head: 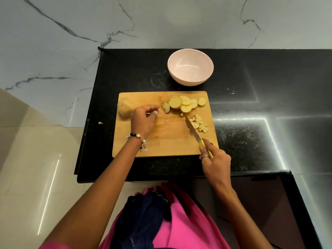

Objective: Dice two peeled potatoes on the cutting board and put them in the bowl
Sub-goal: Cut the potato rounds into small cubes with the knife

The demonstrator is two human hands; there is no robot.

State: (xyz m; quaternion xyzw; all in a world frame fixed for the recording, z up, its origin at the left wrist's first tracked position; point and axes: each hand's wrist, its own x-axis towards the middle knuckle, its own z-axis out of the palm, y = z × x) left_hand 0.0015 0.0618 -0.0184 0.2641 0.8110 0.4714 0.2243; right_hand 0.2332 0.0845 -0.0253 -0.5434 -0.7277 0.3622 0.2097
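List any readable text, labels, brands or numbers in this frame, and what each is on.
None. No print shows on the pink bowl, the wooden cutting board, the yellow-handled knife or the black countertop.

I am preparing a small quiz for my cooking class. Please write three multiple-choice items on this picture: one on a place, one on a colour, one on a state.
1. Where does the whole potato lie?
A. left end of the cutting board
B. in the bowl
C. on the floor

2. What colour is the knife handle?
A. black
B. yellow
C. red

3. What is in the bowl?
A. slices
B. dice
C. nothing

Answers:
1 A, it rests beside the left hand.
2 B, yellow shows above the right hand.
3 C, the inside shows bare; diced pieces are on the board.
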